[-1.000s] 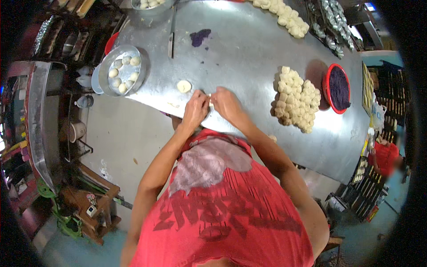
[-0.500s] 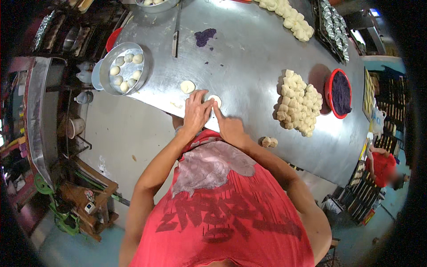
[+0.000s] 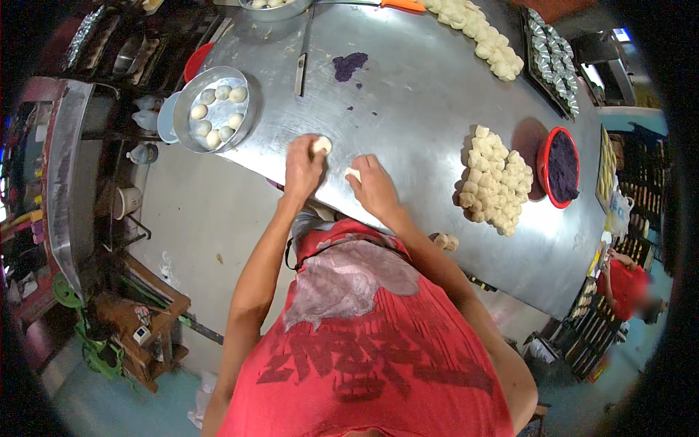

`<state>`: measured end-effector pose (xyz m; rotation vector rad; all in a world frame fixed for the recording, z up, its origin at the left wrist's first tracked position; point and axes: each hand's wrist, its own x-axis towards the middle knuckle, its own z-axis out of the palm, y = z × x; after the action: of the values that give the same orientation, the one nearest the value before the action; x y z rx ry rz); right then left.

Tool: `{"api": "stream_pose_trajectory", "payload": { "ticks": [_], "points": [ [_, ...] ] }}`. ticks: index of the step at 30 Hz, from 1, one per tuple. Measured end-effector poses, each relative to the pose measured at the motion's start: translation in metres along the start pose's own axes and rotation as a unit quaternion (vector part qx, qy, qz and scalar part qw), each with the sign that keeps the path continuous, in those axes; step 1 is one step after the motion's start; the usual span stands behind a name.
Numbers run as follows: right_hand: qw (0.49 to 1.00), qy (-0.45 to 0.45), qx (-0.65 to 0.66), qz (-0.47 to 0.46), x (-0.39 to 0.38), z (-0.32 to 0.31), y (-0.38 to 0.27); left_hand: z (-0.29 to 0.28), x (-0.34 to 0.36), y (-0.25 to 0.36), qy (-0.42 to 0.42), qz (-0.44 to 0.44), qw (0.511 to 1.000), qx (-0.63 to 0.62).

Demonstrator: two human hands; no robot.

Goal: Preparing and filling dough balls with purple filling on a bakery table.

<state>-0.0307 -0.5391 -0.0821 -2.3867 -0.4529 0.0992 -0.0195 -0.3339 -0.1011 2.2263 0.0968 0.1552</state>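
Observation:
My left hand (image 3: 302,167) is at the near edge of the metal table (image 3: 415,146), its fingers closed around a pale dough piece (image 3: 321,145). Just to its right, my right hand (image 3: 376,191) grips another small dough piece (image 3: 353,175), mostly hidden by the fingers. Both pieces are down at the tabletop. Off to the left, a round metal pan (image 3: 183,109) holds several smooth dough balls (image 3: 237,95), some greyish. A cluster of dough lumps (image 3: 495,182) lies to the right, and a couple of loose lumps (image 3: 447,242) are partly behind my right forearm.
A red bowl (image 3: 543,167) of purple paste (image 3: 563,166) stands at the right. Farther back are purple crumbs (image 3: 349,65), a long-bladed tool (image 3: 300,76), an orange handle (image 3: 403,5), a row of dough (image 3: 477,36) and a dark foil-lined tray (image 3: 550,65). Another person (image 3: 626,284) is at far right.
My hands were together at one flattened dough piece. Now they are apart: the left has moved up to the other piece and closed on it, and the right has curled around its piece.

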Motion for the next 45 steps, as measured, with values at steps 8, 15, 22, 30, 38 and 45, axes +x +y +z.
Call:
{"api": "stream_pose_trajectory", "payload": {
  "ticks": [8, 15, 22, 30, 38, 45],
  "points": [
    [0.99, 0.025, -0.103, 0.09, -0.066, -0.061, 0.056, -0.05, -0.036, 0.004, -0.142, 0.001, 0.982, 0.127],
    [0.969, 0.096, -0.225, -0.007, 0.018, -0.017, 0.082, 0.012, 0.019, -0.011, -0.07, 0.224, 0.955, 0.181],
    [0.983, 0.046, -0.129, -0.126, -0.047, -0.026, 0.11, -0.024, -0.029, -0.034, -0.131, 0.175, 0.951, 0.218],
    [0.985, 0.135, -0.111, 0.011, 0.047, 0.013, 0.065, 0.028, 0.043, 0.003, -0.057, 0.108, 0.974, 0.191],
    [0.986, 0.004, -0.156, -0.055, -0.003, -0.048, 0.106, -0.025, 0.019, -0.039, -0.117, 0.154, 0.964, 0.184],
    [0.987, 0.061, -0.15, -0.017, 0.007, -0.01, 0.09, 0.03, 0.021, -0.024, -0.113, 0.166, 0.972, 0.122]
  ]
}}
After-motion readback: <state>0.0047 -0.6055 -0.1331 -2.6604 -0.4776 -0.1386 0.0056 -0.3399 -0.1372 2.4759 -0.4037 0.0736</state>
